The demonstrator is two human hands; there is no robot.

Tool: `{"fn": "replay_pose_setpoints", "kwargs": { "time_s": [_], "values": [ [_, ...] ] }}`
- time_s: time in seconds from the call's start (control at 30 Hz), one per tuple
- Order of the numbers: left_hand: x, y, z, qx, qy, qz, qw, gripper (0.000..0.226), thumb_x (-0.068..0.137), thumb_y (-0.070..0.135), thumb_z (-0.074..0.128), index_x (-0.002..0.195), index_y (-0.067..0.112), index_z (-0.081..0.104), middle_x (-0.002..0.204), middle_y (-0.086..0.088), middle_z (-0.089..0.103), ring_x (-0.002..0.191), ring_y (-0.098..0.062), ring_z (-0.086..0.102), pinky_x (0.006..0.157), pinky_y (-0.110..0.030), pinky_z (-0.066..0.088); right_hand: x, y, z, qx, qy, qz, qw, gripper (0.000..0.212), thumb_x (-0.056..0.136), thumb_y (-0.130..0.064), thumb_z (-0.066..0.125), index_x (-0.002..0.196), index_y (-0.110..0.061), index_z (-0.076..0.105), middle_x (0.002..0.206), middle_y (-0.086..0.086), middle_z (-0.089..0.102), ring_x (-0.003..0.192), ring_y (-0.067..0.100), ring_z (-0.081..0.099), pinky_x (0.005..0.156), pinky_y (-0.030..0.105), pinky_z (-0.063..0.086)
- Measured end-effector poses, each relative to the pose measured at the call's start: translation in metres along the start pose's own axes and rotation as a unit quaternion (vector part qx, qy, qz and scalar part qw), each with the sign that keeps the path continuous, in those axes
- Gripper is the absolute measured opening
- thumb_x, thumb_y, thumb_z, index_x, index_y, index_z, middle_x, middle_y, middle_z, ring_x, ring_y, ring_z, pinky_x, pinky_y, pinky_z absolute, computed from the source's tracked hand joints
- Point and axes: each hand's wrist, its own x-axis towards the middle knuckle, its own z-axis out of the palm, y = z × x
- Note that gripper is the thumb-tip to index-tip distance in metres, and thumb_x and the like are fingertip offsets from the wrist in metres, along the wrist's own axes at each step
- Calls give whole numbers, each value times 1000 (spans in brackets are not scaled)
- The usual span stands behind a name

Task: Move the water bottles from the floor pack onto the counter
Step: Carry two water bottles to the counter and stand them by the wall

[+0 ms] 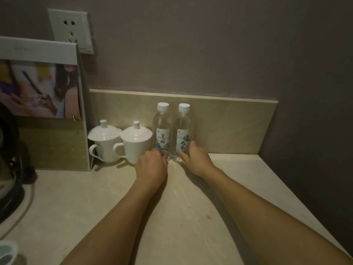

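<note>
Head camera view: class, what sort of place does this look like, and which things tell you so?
Probably a hotel room's drinks counter: two lidded white cups, two labelled water bottles held at their bases by both hands, and an electric kettle below a wall socket.

The light is dim and warm. A grey-brown wall (pixel 200 50) fills the back and turns a corner on the right. A white power socket (pixel 71 29) sits on it, upper left. Below runs a low beige stone backsplash (pixel 229 127) — it meets the pale stone desk (pixel 191 207), whose right edge slants away along the side wall.
</note>
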Motion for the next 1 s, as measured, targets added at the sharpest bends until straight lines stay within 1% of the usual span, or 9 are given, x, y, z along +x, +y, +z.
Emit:
{"fn": "replay_pose_setpoints", "kwargs": {
  "time_s": [0.1,0.4,0.5,0.6,0.73,0.8,0.87,0.93,1.0],
  "values": [
    [-1,1,-1,1,-2,-2,1000,38,98,42,51,111,9,63,110,-13,66,102,-32,65,78,-38,51,1,-1,-1,6,-9,-4,1000,41,97,-40,50,118,-5,43,122,18,58,110,36,57,77,36,41],
    [0,2,-3,0,-8,-6,1000,38,98,42,51,110,9,64,110,-13,66,101,-32,64,76,-38,49,0,1,0,30,-3,-4,1000,42,97,-39,51,116,-2,44,122,21,57,110,37,56,82,39,45],
    [0,2,-5,-3,-13,-11,1000,39,96,43,54,111,9,66,108,-13,68,100,-31,65,77,-37,51,-1,1,2,64,-2,5,998,50,92,-44,58,118,-3,45,122,17,58,109,34,58,82,37,46],
    [-3,3,-11,-19,-19,-17,999,41,91,45,59,111,10,69,104,-11,70,95,-30,66,79,-38,57,-5,-1,1,109,-4,17,994,64,81,-51,69,122,-7,46,126,11,59,112,28,60,89,39,52],
    [-11,11,-28,-39,-24,-18,999,40,89,46,61,107,11,69,101,-11,70,93,-31,67,76,-37,57,-11,-4,-12,97,-14,12,995,64,81,-47,70,127,-8,46,127,10,56,117,28,57,92,38,50],
    [-15,21,-38,-55,-28,-16,998,37,89,44,61,102,10,69,96,-9,70,88,-29,67,73,-35,57,-14,-2,-26,88,-13,9,996,59,85,-43,67,128,-9,46,127,9,55,117,28,56,92,37,48],
    [-19,38,-47,-73,-27,-17,997,34,88,42,60,94,10,69,89,-8,70,82,-28,68,73,-36,59,-18,3,-43,74,-3,-3,997,54,86,-43,65,125,-9,48,124,9,57,114,27,57,89,36,48],
    [-23,59,-55,-79,-20,-4,997,33,88,42,57,83,11,67,82,-9,69,78,-29,67,71,-38,59,-25,10,-66,59,7,-12,998,55,87,-43,62,127,-9,47,122,10,57,110,28,57,86,35,48],
    [-30,86,-62,-82,-8,9,997,35,87,42,55,70,12,61,72,-9,66,73,-29,66,68,-37,58,-35,20,-92,55,20,-22,998,58,88,-44,59,133,-10,46,122,9,58,109,27,57,86,35,47]
  ]
}}
